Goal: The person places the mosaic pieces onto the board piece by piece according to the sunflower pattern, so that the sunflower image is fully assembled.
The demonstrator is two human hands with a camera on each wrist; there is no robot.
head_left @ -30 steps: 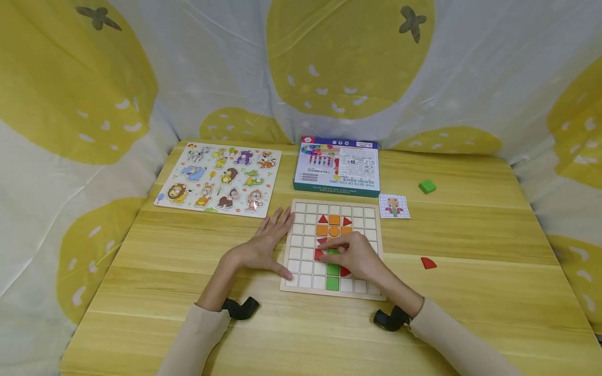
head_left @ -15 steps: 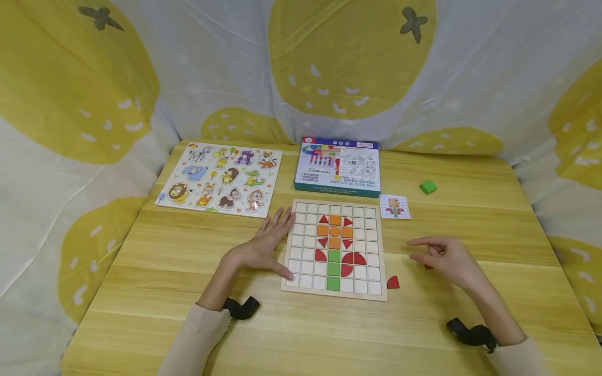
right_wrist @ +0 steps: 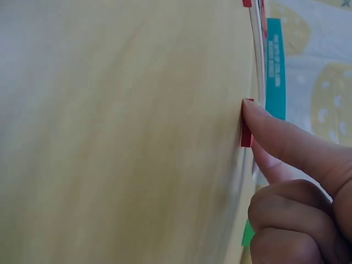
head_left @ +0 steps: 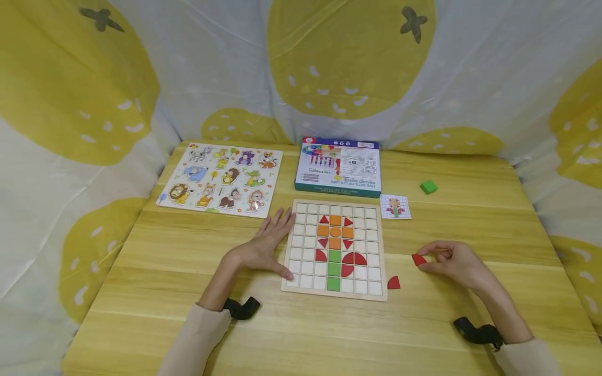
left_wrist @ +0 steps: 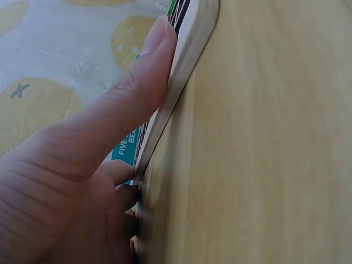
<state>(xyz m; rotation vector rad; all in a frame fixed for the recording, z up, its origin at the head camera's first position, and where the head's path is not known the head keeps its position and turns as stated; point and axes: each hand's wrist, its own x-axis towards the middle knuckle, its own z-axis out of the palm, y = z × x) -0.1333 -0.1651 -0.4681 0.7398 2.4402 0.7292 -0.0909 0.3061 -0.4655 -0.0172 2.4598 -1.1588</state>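
Observation:
My right hand [head_left: 458, 265] pinches a red quarter-circle block [head_left: 418, 259] between thumb and index finger, right of the board. In the right wrist view the block [right_wrist: 247, 124] shows edge-on at the fingertips, close to the tabletop. My left hand [head_left: 263, 250] rests with fingers spread along the left edge of the wooden grid board [head_left: 301, 282], its thumb on the lower left corner. Orange squares, an orange circle [head_left: 335, 232], red triangles, green squares [head_left: 334, 269] and red quarter-circles [head_left: 348, 270] sit in the grid. Another red quarter-circle [head_left: 393, 282] lies just right of the board.
A small pattern card [head_left: 395, 207] lies beyond the board's upper right corner, with a green block [head_left: 428, 187] farther right. A boxed toy [head_left: 336, 167] and an animal puzzle board [head_left: 218, 180] stand along the back. A patterned curtain [head_left: 235, 68] hangs behind the table.
My right hand has left the board, where a red quarter-circle now lies left of the green column, moved right and taken hold of another. The left hand stays put.

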